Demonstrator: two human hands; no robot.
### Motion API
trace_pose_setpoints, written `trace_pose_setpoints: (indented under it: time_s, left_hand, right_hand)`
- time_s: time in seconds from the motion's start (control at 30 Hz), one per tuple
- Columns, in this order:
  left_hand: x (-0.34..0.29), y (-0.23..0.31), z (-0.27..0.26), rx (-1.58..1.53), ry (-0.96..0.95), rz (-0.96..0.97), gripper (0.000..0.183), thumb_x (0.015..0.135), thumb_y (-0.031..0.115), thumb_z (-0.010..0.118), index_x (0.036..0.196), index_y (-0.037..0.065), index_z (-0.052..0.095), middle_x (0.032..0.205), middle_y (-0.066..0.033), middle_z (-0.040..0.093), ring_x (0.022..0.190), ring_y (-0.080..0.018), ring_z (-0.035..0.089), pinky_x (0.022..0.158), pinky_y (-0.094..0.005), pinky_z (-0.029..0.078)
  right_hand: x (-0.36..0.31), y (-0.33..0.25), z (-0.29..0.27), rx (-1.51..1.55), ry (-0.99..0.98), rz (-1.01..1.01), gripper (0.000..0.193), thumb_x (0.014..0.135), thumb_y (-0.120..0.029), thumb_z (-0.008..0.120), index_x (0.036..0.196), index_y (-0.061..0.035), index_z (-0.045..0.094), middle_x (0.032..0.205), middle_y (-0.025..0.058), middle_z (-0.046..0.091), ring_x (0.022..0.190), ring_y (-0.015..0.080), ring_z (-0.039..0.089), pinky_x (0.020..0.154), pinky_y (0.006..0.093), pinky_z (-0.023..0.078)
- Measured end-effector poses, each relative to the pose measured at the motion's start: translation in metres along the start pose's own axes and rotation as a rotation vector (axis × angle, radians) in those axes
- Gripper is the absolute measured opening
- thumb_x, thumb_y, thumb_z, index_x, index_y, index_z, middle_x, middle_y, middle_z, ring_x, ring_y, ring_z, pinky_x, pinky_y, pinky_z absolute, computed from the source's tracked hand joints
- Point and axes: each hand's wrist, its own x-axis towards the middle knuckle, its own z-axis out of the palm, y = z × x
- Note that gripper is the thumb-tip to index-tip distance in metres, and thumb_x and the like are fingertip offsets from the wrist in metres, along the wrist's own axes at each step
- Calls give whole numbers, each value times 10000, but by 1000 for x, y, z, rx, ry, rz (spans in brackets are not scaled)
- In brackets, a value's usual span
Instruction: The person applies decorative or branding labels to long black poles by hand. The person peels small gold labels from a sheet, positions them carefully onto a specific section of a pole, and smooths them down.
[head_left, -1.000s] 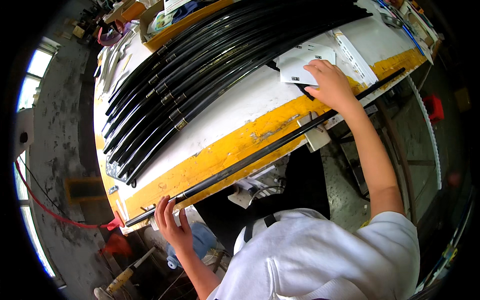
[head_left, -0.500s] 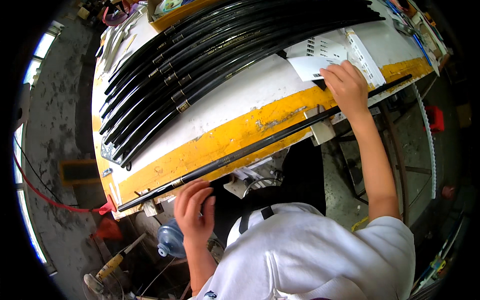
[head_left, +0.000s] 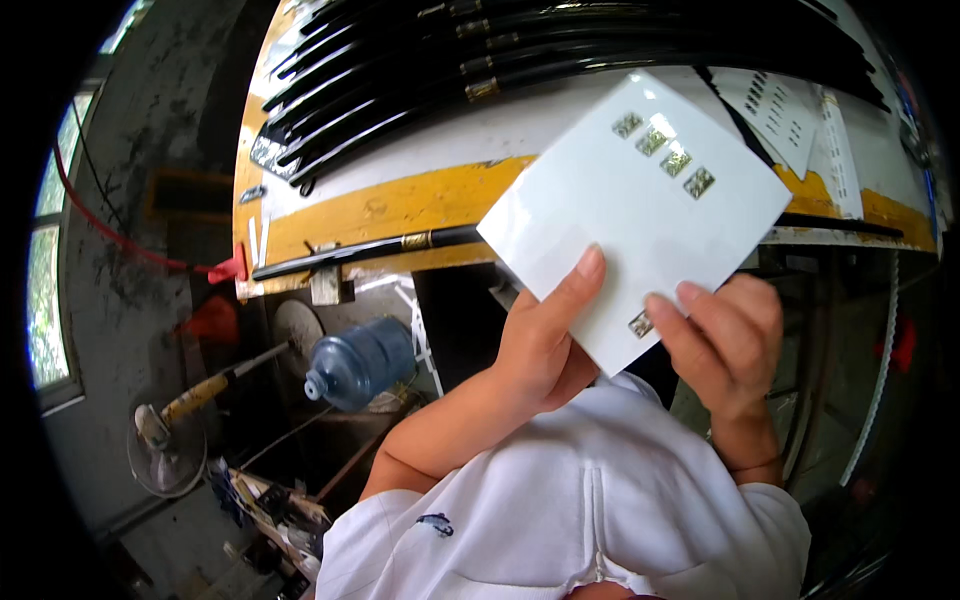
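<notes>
A white sticker sheet [head_left: 590, 225] with several small metallic stickers [head_left: 664, 155] is held up, tilted, in front of the table. My left hand [head_left: 550, 335] grips its lower left edge, thumb on top and the other fingers behind. My right hand [head_left: 725, 345] is closed at the lower right edge, with a fingertip against a single small sticker [head_left: 641, 324]. Whether that sticker is lifted from the sheet I cannot tell. Behind the sheet, a long black rod [head_left: 350, 252] with a gold band lies along the table's near edge, its middle hidden.
Several glossy black rods [head_left: 540, 72] lie side by side across the table. More printed sheets [head_left: 770, 115] rest at the right. A small block [head_left: 328, 287] sits under the near rod's left end. Below are a blue water bottle [head_left: 362, 362] and a fan [head_left: 165, 450].
My right hand has brought a white sheet from the table's right side toward my body. My left hand has risen from beside the near rod and taken hold of it. The view has shifted.
</notes>
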Motion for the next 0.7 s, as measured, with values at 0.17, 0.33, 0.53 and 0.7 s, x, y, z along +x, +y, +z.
trace_pose_setpoints:
  time_s: [0.17, 0.33, 0.53, 0.7]
  left_hand:
    - [-16, 10, 3, 20, -25, 39, 547, 1026, 404, 386, 1441, 60, 296, 1379, -145, 466, 1245, -271, 510, 1028, -419, 444]
    - [-27, 14, 1, 13, -39, 55, 531, 1036, 405, 351, 1449, 78, 288, 1400, -133, 442, 1291, -261, 460, 1047, -414, 422]
    - [-37, 20, -3, 36, -42, 59, 529, 1037, 415, 339, 1446, 82, 297, 1402, -123, 441, 1293, -244, 454, 1065, -402, 395]
    - [-43, 22, -8, 17, -51, 47, 534, 1038, 415, 334, 1454, 82, 288, 1407, -115, 440, 1301, -238, 447, 1073, -392, 384]
  right_hand:
    - [12, -8, 3, 150, 43, 273, 490, 669, -84, 785, 1140, -11, 669, 1028, 67, 541, 831, 198, 517, 672, 315, 450]
    - [21, -19, 9, 191, -111, 293, 554, 645, -72, 825, 1171, -6, 662, 1041, 73, 438, 855, 194, 461, 683, 283, 418]
    - [31, -32, 12, 217, -166, 337, 501, 643, -65, 832, 1120, -38, 683, 1001, 70, 459, 798, 175, 473, 643, 283, 416]
    - [26, -37, 19, 344, -54, 364, 452, 654, -30, 828, 1067, -46, 646, 1012, 85, 492, 816, 177, 496, 655, 279, 437]
